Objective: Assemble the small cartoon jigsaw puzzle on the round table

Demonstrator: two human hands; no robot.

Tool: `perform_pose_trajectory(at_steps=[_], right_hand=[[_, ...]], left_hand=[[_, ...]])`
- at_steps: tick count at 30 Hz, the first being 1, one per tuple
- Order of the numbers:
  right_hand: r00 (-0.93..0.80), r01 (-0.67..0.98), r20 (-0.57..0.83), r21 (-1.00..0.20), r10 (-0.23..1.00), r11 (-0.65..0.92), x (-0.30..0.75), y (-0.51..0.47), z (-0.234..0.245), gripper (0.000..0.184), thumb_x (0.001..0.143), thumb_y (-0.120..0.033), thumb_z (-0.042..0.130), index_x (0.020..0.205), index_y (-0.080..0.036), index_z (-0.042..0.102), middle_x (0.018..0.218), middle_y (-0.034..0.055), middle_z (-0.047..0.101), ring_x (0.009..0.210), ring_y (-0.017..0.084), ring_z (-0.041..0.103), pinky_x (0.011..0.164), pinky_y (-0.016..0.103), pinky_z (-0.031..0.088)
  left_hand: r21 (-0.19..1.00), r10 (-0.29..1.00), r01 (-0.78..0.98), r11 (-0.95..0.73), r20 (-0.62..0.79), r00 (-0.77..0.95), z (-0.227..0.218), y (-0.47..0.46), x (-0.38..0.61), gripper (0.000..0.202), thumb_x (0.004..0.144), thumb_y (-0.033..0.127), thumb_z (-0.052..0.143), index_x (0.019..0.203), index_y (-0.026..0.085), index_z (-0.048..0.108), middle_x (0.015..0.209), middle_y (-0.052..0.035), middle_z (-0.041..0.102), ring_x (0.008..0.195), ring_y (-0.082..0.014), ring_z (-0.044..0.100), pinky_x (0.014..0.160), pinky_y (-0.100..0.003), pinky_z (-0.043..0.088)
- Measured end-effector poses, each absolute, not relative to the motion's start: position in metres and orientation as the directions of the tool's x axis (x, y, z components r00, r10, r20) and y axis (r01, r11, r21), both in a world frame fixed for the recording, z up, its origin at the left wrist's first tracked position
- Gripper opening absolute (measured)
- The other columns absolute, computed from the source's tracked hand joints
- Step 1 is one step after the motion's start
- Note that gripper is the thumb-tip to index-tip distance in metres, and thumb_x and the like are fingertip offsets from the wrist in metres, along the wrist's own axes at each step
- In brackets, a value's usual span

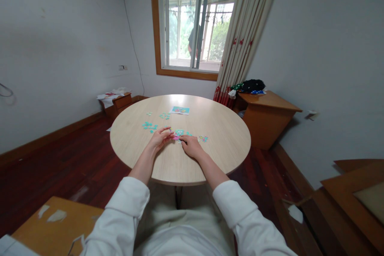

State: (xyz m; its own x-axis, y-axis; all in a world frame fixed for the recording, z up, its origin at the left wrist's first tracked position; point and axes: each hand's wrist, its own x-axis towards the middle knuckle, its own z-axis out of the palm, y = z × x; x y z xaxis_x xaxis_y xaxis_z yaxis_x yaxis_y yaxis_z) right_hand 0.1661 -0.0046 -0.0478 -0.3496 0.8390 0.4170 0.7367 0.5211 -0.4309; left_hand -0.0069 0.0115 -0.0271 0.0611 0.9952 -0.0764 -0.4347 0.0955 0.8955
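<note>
On the round table (180, 164) lies a partly joined jigsaw puzzle (179, 132) in teal and pink, between my two hands. My left hand (161, 139) is at its left side, thumb and fingers closed on what looks like a small puzzle piece near the fingertips. At the puzzle's lower right edge, the curled fingers of my right hand (192, 146) touch it; whatever is under those fingertips is hidden. Loose teal pieces (148, 126) are spread beyond my left hand. More mixed-colour pieces (204, 139) lie just right of my right hand.
A picture card (180, 110) lies farther back, near more loose pieces (165, 116). Beyond the table's right edge stands a wooden desk (267, 106) with dark cloth on top. A wooden surface (54, 224) is at lower left. A person (194, 42) shows beyond the window.
</note>
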Motion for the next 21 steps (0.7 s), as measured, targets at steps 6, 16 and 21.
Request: perform_pose_trajectory(at_steps=[6, 16, 21], right_hand=[[-0.347, 0.74, 0.418, -0.427, 0.84, 0.519, 0.1659, -0.0027, -0.0504, 0.031, 0.082, -0.015, 0.045, 0.103, -0.023, 0.066, 0.113, 0.0037, 0.064, 0.108, 0.016, 0.056, 0.097, 0.033, 0.037], [-0.347, 0.741, 0.407, -0.433, 0.845, 0.513, 0.1663, -0.0024, -0.0507, 0.031, 0.082, -0.015, 0.045, 0.104, -0.023, 0.065, 0.114, 0.0044, 0.063, 0.109, 0.016, 0.055, 0.097, 0.033, 0.036], [-0.349, 0.74, 0.411, -0.431, 0.843, 0.516, 0.1663, -0.0021, -0.0512, 0.031, 0.082, -0.015, 0.045, 0.104, -0.023, 0.065, 0.113, 0.0044, 0.063, 0.108, 0.016, 0.055, 0.097, 0.033, 0.036]], left_hand=[[0.901, 0.993, -0.42, 0.111, -0.086, 0.078, -0.0271, 0.0127, -0.0077, 0.036, 0.066, 0.004, 0.066, 0.102, 0.008, 0.06, 0.071, -0.0081, 0.068, 0.057, -0.011, 0.064, 0.058, -0.021, 0.053], [0.893, 0.993, -0.435, 0.115, -0.09, 0.079, -0.0284, 0.013, -0.0076, 0.032, 0.067, 0.003, 0.065, 0.099, 0.006, 0.062, 0.073, -0.0098, 0.069, 0.059, -0.0116, 0.064, 0.063, -0.024, 0.054], [0.888, 0.992, -0.444, 0.122, -0.098, 0.077, -0.0274, 0.0122, -0.0071, 0.027, 0.068, 0.001, 0.064, 0.094, 0.006, 0.063, 0.071, -0.0093, 0.069, 0.058, -0.0118, 0.064, 0.062, -0.025, 0.054]])
